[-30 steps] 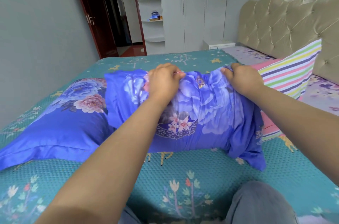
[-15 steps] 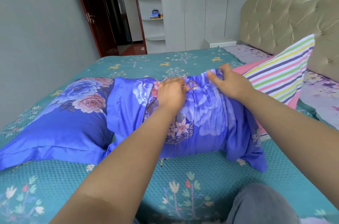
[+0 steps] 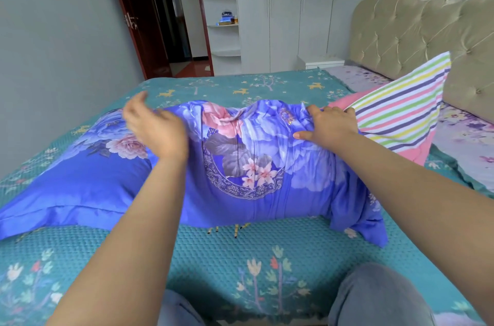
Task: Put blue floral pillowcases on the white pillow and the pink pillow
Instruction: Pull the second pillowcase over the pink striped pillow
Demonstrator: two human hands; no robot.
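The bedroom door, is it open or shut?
Open. The dark red door is swung aside against the grey wall, and through the doorway a dim hallway and its reddish floor show.

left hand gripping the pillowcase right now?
No: the left hand hangs above the blue floral pillowcase with its fingers spread and blurred, holding nothing.

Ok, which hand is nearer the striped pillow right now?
Right. The right hand holds the blue floral pillowcase right beside the striped pillow; the left hand hovers over the pillowcase's far end.
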